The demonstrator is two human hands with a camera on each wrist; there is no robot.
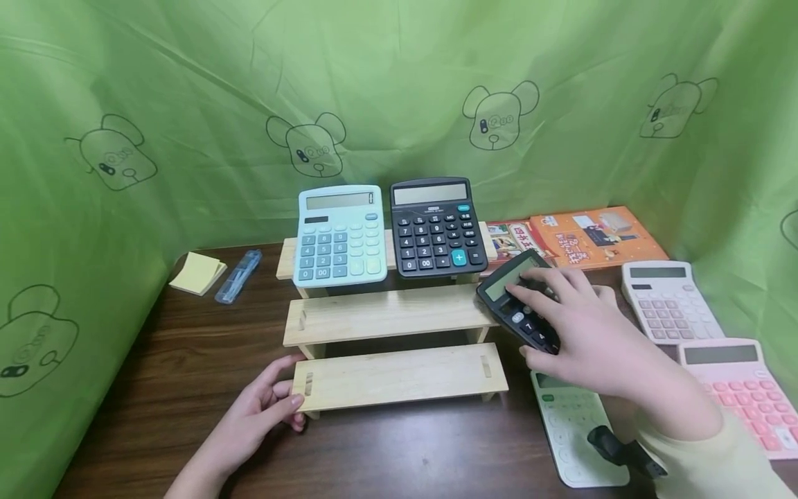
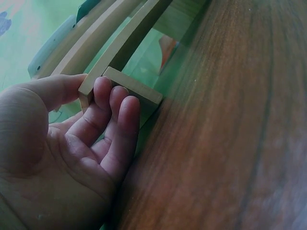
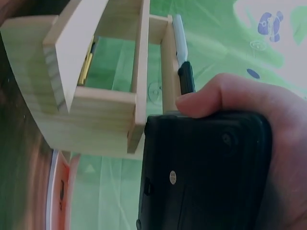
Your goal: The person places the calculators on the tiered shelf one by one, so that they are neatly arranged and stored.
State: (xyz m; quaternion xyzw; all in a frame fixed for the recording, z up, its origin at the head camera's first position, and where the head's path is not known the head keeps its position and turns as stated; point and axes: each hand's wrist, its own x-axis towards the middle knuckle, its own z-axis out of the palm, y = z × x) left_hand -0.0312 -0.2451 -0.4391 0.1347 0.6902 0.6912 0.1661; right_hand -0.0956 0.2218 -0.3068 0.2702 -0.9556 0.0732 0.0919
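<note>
A three-step wooden stand [image 1: 399, 313] is on the brown table. My left hand [image 1: 257, 410] grips the left end of its lowest step, and the left wrist view shows the thumb and fingertips at the board's end [image 2: 86, 92]. Over the right end of the middle step, my right hand [image 1: 589, 329] holds a black calculator [image 1: 520, 305], tilted, its keys partly hidden by the fingers. Its dark back [image 3: 206, 167] faces the right wrist camera. Leaning on the top step are a light blue calculator [image 1: 341, 232] and another black calculator [image 1: 436, 232].
Under my right forearm lies a pale green calculator [image 1: 570, 430]. White [image 1: 670, 301] and pink [image 1: 738, 388] calculators lie farther right. Orange-red booklets [image 1: 605, 239] are behind at the right. Yellow sticky notes [image 1: 198, 274] and a translucent blue object [image 1: 239, 276] sit left. A green cloth [image 1: 399, 83] encloses the table.
</note>
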